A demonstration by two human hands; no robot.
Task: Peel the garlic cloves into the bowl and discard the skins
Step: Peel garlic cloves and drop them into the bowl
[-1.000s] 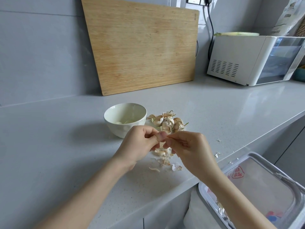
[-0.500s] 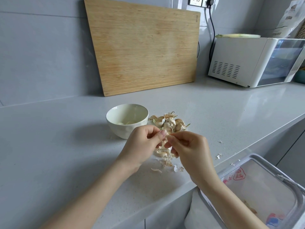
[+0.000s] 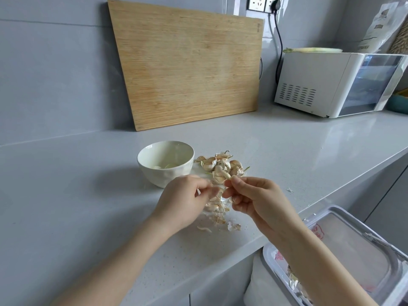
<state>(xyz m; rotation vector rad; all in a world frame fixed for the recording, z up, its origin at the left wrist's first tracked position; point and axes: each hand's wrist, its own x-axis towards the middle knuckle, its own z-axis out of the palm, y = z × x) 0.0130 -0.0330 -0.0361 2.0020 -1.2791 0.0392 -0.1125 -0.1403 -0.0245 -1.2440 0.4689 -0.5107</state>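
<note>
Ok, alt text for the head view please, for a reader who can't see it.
Two hands work over a counter: the right hand pinches a garlic clove, the left hand curls beside it. A white bowl and unpeeled cloves lie behind them, loose skins beneath, an open bin below the counter edge.
</note>
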